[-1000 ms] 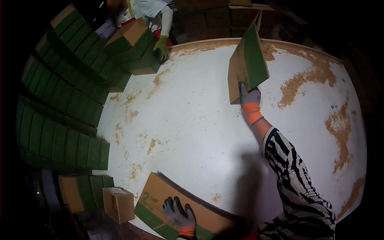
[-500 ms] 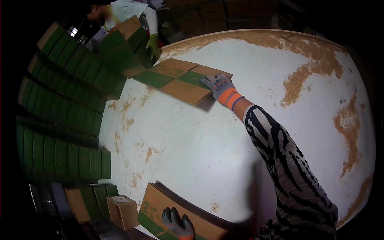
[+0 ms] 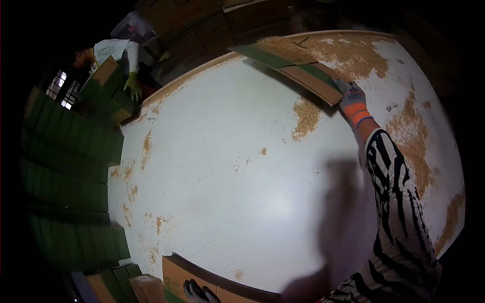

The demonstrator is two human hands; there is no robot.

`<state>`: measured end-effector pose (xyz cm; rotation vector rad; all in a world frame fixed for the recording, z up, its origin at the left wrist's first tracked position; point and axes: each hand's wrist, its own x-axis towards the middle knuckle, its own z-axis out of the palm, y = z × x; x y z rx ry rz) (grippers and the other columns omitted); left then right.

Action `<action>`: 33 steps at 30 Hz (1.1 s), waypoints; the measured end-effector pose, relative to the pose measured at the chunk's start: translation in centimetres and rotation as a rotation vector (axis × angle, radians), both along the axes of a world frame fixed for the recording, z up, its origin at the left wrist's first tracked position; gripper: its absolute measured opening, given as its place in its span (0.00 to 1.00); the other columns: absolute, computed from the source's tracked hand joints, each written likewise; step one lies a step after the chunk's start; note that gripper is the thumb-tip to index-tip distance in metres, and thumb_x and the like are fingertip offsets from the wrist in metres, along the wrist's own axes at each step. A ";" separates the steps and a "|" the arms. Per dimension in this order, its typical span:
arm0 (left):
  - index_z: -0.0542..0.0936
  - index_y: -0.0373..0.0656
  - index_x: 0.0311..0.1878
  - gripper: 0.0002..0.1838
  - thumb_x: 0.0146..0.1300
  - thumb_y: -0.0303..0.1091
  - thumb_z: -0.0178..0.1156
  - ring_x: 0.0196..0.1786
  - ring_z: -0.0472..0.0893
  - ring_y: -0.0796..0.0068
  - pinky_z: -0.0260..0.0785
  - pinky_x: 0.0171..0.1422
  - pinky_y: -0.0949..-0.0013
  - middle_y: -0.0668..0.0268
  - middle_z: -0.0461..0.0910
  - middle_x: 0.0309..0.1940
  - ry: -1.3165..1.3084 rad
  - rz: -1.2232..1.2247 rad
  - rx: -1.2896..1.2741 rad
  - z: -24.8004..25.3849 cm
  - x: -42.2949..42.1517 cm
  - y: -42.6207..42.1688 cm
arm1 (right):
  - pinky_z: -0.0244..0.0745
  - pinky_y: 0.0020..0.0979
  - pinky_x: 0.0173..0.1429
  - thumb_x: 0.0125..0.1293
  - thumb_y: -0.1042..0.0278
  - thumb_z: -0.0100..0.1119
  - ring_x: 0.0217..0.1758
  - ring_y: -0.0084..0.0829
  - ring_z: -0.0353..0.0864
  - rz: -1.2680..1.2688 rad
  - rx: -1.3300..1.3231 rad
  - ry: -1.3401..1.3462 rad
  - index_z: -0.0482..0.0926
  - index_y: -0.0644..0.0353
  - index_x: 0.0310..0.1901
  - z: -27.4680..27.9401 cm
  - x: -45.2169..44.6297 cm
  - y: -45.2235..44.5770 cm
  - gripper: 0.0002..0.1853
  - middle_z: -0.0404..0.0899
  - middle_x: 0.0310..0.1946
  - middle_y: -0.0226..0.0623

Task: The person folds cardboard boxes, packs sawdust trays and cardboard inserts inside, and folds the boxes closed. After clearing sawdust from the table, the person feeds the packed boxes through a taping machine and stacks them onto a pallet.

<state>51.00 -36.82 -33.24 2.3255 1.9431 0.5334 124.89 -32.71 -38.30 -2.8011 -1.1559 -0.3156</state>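
My right hand (image 3: 350,97), in a grey glove with an orange cuff, grips the near right corner of a brown and green flattened carton (image 3: 288,61). The carton is tilted above the white table's far side, and its underside is hidden. At the bottom edge, my left hand (image 3: 200,291), in a dark-tipped grey glove, lies with fingers stretched against the face of another brown and green carton (image 3: 227,293). Most of that hand and the carton's lower part are cut off by the frame.
Wood shavings (image 3: 306,118) lie scattered on the white table (image 3: 212,192), which has a raised far rim. Green cartons (image 3: 65,177) are stacked along the left, with a small brown box (image 3: 146,288) below. At the back left, a co-worker (image 3: 113,50) in green gloves bends over a carton (image 3: 103,93).
My right hand has carried the flattened carton rightward, away from the co-worker's side, and tilted it. The view has shifted, and my left hand and its carton sit lower in the frame.
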 end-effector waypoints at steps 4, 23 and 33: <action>0.71 0.28 0.61 0.24 0.69 0.35 0.56 0.64 0.70 0.46 0.63 0.70 0.53 0.43 0.67 0.64 -0.184 0.025 -0.077 2.3 1.9 -0.5 | 0.72 0.42 0.64 0.61 0.64 0.56 0.60 0.48 0.76 -0.483 0.082 0.114 0.70 0.42 0.68 2.6 7.9 -10.1 0.30 0.80 0.56 0.43; 0.67 0.38 0.69 0.25 0.73 0.39 0.50 0.70 0.64 0.50 0.58 0.71 0.49 0.50 0.66 0.67 -0.133 -0.147 0.192 -4.0 -5.7 -1.5 | 0.75 0.45 0.53 0.65 0.68 0.50 0.51 0.46 0.81 -0.355 0.157 0.281 0.68 0.46 0.68 4.9 -13.4 -36.7 0.28 0.82 0.48 0.46; 0.70 0.34 0.65 0.23 0.68 0.28 0.54 0.67 0.67 0.49 0.58 0.73 0.53 0.48 0.70 0.64 -0.243 -0.779 -0.084 0.3 0.5 -27.7 | 0.74 0.38 0.58 0.62 0.70 0.50 0.56 0.40 0.75 0.271 0.105 0.240 0.67 0.39 0.68 6.3 -49.2 -64.1 0.30 0.73 0.60 0.31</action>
